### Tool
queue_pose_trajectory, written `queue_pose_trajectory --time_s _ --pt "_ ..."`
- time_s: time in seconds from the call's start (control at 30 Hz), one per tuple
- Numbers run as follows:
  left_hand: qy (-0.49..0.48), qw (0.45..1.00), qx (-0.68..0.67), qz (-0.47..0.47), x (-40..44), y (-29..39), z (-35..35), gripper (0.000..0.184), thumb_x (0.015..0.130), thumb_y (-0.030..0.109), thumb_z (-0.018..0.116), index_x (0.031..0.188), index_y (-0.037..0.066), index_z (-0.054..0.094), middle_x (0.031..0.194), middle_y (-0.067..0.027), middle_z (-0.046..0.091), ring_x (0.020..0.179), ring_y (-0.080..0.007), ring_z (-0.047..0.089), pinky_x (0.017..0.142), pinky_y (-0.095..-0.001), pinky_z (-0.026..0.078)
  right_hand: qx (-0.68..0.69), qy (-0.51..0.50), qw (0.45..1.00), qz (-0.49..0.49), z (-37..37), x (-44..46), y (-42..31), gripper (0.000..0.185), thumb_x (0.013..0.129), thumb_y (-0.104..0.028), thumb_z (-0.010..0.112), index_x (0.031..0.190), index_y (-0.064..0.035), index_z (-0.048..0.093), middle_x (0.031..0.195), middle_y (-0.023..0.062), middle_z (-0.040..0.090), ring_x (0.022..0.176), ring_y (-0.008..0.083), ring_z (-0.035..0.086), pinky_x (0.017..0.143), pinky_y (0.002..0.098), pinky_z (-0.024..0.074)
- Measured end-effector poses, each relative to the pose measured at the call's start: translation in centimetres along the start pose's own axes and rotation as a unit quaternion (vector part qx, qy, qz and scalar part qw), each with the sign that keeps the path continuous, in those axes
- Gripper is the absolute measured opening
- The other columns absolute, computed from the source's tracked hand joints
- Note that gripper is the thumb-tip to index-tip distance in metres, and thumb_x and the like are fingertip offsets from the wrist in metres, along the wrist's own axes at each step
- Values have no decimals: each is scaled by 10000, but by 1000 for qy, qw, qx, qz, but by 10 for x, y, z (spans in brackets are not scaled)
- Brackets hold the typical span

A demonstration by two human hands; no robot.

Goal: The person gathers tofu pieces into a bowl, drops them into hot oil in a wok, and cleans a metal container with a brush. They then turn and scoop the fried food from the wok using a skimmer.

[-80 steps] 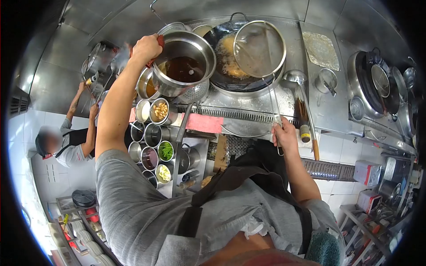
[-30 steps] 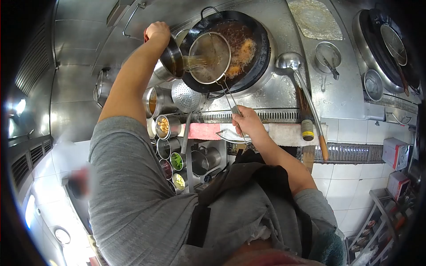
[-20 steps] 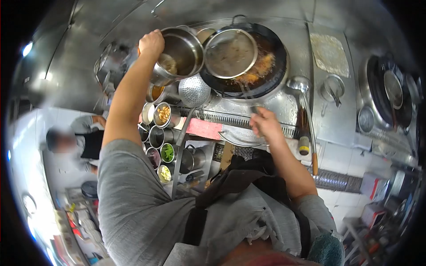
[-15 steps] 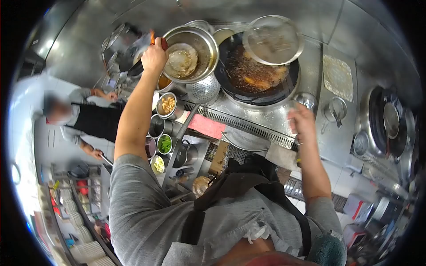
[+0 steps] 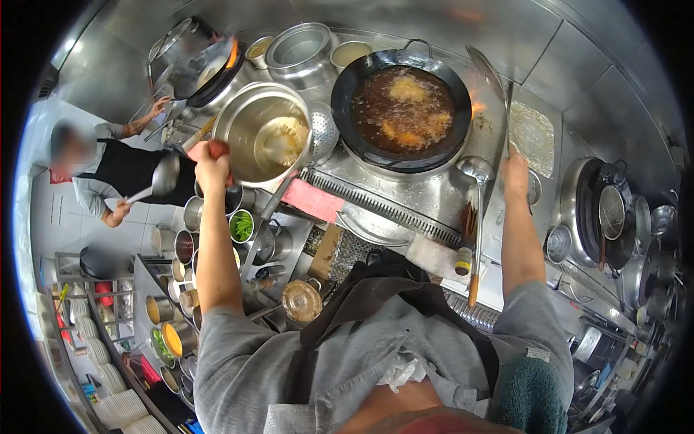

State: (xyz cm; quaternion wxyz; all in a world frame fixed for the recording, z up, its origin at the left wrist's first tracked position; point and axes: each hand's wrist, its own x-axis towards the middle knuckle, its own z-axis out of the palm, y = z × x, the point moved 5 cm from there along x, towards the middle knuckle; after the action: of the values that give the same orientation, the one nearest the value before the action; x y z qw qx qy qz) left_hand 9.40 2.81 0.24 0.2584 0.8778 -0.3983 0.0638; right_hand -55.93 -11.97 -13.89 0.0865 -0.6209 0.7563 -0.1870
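My left hand grips the side of a steel pot with a red cloth at the grip. The pot is tilted, and pale residue shows on its inner bottom. At right, my right hand is closed round the handle of a large round strainer, which stands nearly edge-on beside the wok. Between my hands, a black wok holds dark, bubbling oil with golden pieces of food frying in it. A ladle with a wooden handle lies at the stove's right, near my right hand.
A perforated skimmer lies between pot and wok. Flame shows at the wok's right side. Ingredient tins, including one of chopped greens, stand beside my left arm. A co-worker holds a ladle at far left.
The strainer has swung from over the wok to its right and turned edge-on. My left hand has brought the pot left and lower. My right hand has moved slightly outward and up.
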Motion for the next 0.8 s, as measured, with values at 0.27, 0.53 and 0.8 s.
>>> queue_pose_trajectory --time_s 0.27,0.53,0.8 --pt "-25 956 -280 -88 -52 -76 37 328 614 4 591 942 16 577 786 -61 600 671 -178 575 609 -297 468 110 27 986 -120 18 -76 -76 421 790 -76 507 1205 -110 570 934 259 612 859 398 600 795 478 462" --pt "-76 917 -367 -140 -76 -94 74 433 617 9 628 1047 16 578 863 -69 625 709 -164 594 659 -290 489 -48 -44 990 -126 46 -89 -108 458 799 -119 533 1257 -129 523 959 218 605 813 388 622 748 462 508" --pt "-79 931 -330 -137 -85 -98 81 404 626 -16 611 1025 7 552 847 -70 599 706 -171 577 638 -284 474 167 34 983 -73 53 -158 -69 338 861 -228 583 1175 -103 590 1051 221 609 928 375 601 802 418 480"
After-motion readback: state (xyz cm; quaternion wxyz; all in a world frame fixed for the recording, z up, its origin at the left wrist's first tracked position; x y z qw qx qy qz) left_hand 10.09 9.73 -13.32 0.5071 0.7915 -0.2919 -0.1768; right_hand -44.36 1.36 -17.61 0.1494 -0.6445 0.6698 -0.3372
